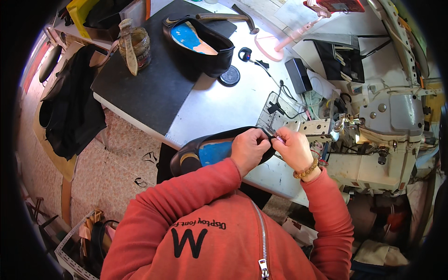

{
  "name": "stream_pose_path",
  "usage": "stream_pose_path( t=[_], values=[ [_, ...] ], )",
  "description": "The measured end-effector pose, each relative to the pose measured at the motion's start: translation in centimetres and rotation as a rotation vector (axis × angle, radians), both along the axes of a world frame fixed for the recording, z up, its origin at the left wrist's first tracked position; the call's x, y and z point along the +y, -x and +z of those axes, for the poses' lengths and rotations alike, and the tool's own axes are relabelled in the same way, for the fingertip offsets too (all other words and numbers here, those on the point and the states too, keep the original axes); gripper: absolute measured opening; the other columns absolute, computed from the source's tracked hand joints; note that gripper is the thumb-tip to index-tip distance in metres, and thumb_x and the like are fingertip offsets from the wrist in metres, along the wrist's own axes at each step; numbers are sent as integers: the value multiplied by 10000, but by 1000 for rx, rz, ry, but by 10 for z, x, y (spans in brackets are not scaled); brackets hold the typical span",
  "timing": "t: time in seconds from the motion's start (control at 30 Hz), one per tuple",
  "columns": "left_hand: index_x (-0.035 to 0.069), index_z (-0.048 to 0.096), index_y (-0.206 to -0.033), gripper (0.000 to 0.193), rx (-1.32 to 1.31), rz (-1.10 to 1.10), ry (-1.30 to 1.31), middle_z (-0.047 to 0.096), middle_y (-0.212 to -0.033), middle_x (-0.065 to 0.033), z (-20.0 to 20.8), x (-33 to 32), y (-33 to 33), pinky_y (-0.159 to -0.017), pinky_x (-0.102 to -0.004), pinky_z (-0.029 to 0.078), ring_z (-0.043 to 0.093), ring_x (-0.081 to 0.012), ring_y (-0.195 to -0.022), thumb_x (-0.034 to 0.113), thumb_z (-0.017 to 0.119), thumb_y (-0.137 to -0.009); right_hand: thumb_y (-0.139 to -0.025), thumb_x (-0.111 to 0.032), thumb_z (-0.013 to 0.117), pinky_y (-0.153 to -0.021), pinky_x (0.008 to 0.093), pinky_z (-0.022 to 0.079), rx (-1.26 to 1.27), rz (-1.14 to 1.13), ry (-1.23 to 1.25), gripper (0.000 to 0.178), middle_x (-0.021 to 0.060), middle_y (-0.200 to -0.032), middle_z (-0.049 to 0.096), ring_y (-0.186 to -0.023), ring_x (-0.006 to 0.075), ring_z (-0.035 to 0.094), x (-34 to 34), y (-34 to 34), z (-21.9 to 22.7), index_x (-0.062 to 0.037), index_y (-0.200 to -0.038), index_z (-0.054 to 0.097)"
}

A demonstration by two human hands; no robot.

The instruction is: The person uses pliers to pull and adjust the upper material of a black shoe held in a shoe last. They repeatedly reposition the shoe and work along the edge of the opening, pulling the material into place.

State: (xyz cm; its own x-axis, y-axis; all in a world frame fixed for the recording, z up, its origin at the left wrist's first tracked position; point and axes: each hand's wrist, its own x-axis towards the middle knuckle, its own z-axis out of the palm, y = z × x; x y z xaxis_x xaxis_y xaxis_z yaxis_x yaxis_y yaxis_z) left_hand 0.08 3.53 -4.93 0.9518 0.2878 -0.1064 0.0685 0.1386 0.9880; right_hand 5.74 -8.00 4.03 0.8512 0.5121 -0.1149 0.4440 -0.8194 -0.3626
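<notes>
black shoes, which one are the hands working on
The nearer shoe, with the left hand and right hand at its rim. The farther shoe sits beside the hammer, untouched.

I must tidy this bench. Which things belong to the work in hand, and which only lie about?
Work: black shoe, held by left hand, right hand at its rim; perhaps the second shoe.
Lying about, apparently: hammer, round black disc, black box.

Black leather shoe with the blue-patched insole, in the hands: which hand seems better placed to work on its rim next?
Right, probably: the right hand pinches a slim pinkish item at the rim of the black leather shoe, while the left hand grips the shoe beside it.
</notes>
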Motion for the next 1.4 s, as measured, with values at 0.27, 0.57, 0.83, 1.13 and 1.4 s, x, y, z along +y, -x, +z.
stream_pose_path(
  t=[0.27,0.57,0.83,1.13,1.4],
  values=[
    [-14,610,-771,122,-54,-23,-28,579,-665,-43,-2,4,-3,-578,-254,442,512,-95,-610,105,586,-757,-772,-120,608,-464,276,365,322,-193,-305,119,31,-541,498,-487,113,447,-3,-5,-9,-9,-744,573],
    [-7,603,-749,237,124,-209,118,574,-611,-107,-4,-5,1,-557,-323,434,541,-172,-566,230,601,-755,-799,-58,592,-463,190,304,738,-418,-559,56,-52,-637,466,-547,16,394,-8,-8,-4,-17,-831,573],
    [6,634,-773,242,158,-309,220,615,-665,-145,2,-4,-2,-594,-350,460,587,-252,-608,242,586,-744,-748,-40,563,-532,217,385,410,-90,-368,161,-6,-643,487,-577,62,419,-18,2,-5,0,-903,544],
    [-10,624,-733,212,129,-443,-116,596,-645,-130,12,20,-9,-597,-349,451,569,-232,-601,196,576,-724,-832,-93,573,-487,199,355,621,-263,-620,111,-18,-658,520,-549,34,428,-22,0,-21,-33,-924,555],
    [-27,562,-637,191,60,-730,-66,528,-537,-61,22,24,-22,-508,-298,414,473,-135,-502,140,558,-730,-965,-222,463,-397,185,307,625,-568,-960,173,-49,-594,442,-425,27,365,-46,35,-91,-69,-898,511]
  ],
)
